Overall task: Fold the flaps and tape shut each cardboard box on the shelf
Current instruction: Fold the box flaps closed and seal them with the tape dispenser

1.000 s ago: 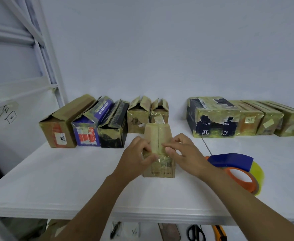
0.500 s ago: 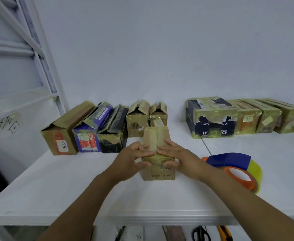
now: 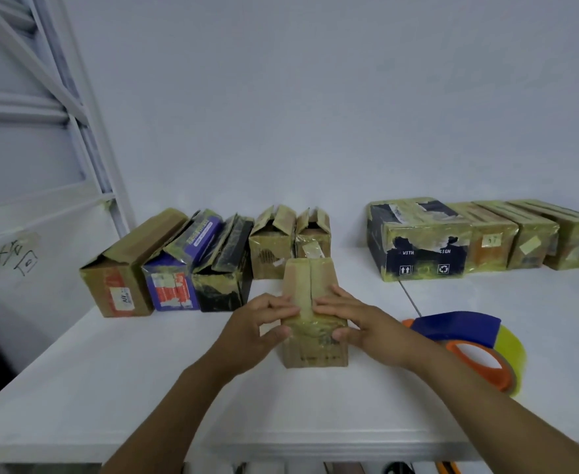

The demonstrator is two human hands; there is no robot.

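A small brown cardboard box (image 3: 310, 278) stands in the middle of the white shelf (image 3: 110, 388), its two top flaps folded down with a seam between them. Yellowish tape covers its near top edge. My left hand (image 3: 257, 323) grips the box's left side, fingers on the top flap and thumb on the front face. My right hand (image 3: 366, 323) mirrors it on the right. Behind it, several boxes with loose flaps stand in a row: a brown one (image 3: 127, 268), a purple one (image 3: 178, 265), a black one (image 3: 226, 268) and two small ones (image 3: 271, 244).
Several taped boxes (image 3: 418, 237) line the back right. Tape rolls in blue, orange and yellow (image 3: 459, 336) lie just right of my right wrist. A white shelf upright (image 3: 86, 131) rises at the left. Scissors (image 3: 394, 468) show below the shelf's front edge.
My fingers left off pinching the tape at the box's front top edge and spread over the flaps, thumbs moving down onto the front face. The box stayed in place.
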